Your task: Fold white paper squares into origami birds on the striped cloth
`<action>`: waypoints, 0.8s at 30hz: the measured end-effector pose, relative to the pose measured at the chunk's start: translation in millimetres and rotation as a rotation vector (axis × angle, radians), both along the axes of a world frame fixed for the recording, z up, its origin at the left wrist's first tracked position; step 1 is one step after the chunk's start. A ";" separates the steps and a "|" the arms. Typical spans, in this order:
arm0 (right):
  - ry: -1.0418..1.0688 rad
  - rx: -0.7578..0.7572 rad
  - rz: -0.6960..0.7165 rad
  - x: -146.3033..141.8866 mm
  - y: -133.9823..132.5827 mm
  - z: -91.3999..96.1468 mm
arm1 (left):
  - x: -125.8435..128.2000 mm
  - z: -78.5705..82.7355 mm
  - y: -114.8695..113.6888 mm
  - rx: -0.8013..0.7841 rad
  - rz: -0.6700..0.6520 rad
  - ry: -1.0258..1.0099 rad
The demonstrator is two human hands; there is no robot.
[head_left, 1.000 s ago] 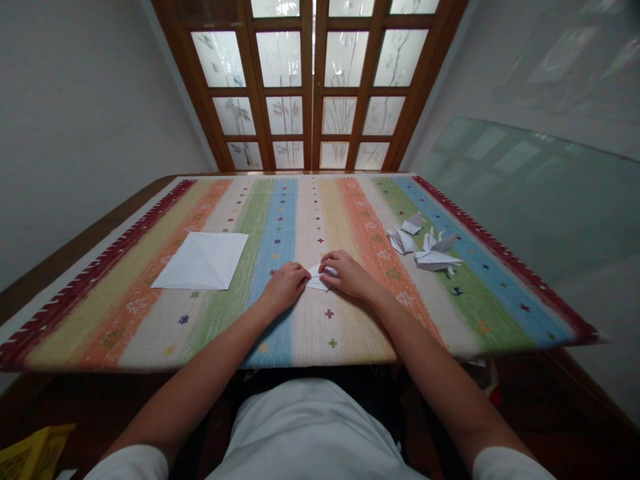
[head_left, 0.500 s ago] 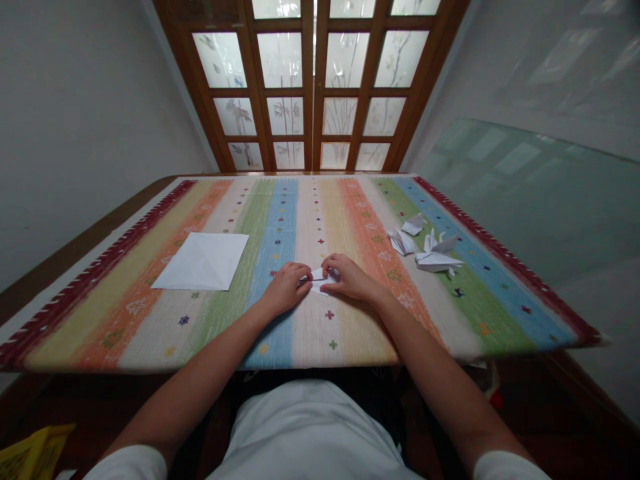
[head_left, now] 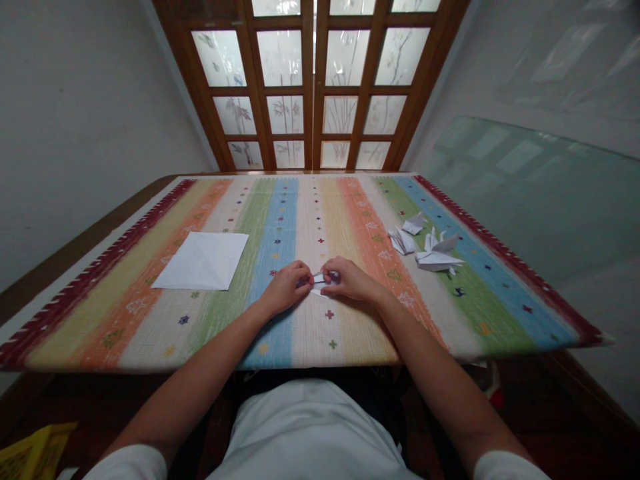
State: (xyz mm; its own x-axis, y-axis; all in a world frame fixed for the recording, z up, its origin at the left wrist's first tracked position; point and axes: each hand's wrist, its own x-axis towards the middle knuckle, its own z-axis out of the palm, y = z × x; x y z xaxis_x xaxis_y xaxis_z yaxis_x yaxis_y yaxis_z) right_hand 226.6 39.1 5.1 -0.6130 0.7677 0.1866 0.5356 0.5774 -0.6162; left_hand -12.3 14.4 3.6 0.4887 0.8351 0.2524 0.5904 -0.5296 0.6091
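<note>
A small piece of folded white paper [head_left: 319, 288] lies between my two hands near the middle of the table's front part. My left hand [head_left: 289, 287] pinches its left side, thumb and fingertips pressed together. From the other side my right hand [head_left: 349, 279] grips the paper with curled fingers and thumb. Much of the paper is covered by the fingers, so its exact folds cannot be made out. Off to the left, a flat white paper sheet [head_left: 203, 261] with faint crease lines rests on the cloth.
Several folded white paper cranes [head_left: 436, 257] sit together on the right. A striped tablecloth [head_left: 215, 340] covers the table. A yellow plastic basket [head_left: 37, 453] stands low at the left, beyond the table's front edge. Glazed wooden doors [head_left: 313, 120] rise behind the table.
Both hands stay in place on the folded paper. The fingers shift slightly, and a narrow part of the paper between them now stands up more. The sheet and cranes have not moved.
</note>
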 end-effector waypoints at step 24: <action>0.199 -0.008 0.021 1.8 -12.5 9.5 | -3.7 3.6 0.7 -0.063 0.112 -0.189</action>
State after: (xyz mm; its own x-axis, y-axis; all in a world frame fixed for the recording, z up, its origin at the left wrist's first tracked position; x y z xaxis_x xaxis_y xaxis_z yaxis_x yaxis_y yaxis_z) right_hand 228.4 26.6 14.6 -0.5805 0.7571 0.2997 0.3903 0.5818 -0.7136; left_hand -16.1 15.2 7.2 0.3409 0.8985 0.2766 0.5156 -0.4247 0.7442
